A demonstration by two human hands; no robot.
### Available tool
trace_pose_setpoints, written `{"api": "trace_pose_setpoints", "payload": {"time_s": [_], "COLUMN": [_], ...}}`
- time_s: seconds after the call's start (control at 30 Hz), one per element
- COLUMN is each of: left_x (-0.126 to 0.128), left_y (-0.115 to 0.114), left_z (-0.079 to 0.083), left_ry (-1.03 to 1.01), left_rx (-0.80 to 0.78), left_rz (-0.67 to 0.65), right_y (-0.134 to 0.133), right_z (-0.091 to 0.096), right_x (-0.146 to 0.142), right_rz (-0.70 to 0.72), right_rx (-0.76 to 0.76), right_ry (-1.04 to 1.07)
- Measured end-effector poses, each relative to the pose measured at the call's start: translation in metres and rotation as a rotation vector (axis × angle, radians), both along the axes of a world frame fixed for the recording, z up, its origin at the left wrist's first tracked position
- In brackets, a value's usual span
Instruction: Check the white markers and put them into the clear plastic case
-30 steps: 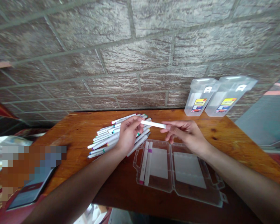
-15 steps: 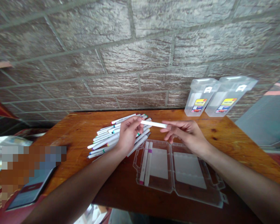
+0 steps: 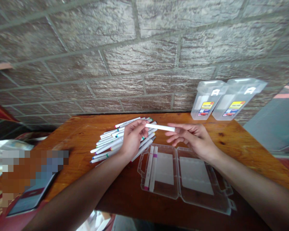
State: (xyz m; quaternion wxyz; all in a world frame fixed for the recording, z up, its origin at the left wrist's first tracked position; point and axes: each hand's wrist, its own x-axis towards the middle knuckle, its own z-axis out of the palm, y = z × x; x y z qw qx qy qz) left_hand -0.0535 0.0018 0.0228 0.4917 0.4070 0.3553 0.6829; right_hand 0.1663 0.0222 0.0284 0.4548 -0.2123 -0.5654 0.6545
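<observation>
A white marker (image 3: 160,127) is held nearly level above the table, its right end slightly lower. My left hand (image 3: 134,133) is closed in a pinch around its left end, over a loose pile of markers (image 3: 110,144). At the other end, the thumb and fingers of my right hand (image 3: 191,134) touch the marker loosely, the other fingers partly spread. Below my hands lies an opened clear plastic case (image 3: 177,179) with white sheets inside. Two markers (image 3: 151,168) rest side by side in its left half.
Two translucent plastic containers (image 3: 205,101) with yellow labels stand against the brick wall (image 3: 156,64) at the back right. A phone (image 3: 32,197), partly blurred out, lies at the left. The wooden table (image 3: 231,141) ends below the case at the front.
My right thumb has shifted slightly right along the marker, so more of its right end shows. My left hand and the things on the table look the same.
</observation>
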Motion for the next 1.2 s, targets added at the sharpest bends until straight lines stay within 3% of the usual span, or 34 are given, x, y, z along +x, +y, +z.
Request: {"api": "trace_pose_setpoints", "payload": {"time_s": [0.43, 0.7, 1.2], "left_x": [0.0, -0.002, 0.002], "left_y": [0.0, 0.0, -0.013], "left_z": [-0.001, -0.004, 0.005], "left_ry": [0.001, 0.069, 0.072], "left_rx": [0.01, 0.012, 0.068], "left_rz": [-0.009, -0.011, -0.217], "right_y": [-0.003, 0.0, 0.01], "right_z": [0.006, 0.001, 0.003], "right_x": [0.0, 0.0, 0.001], "right_rz": [0.003, -0.141, -0.284], "right_rx": [-0.059, 0.071, -0.208], "right_ry": [0.038, -0.054, 0.054]}}
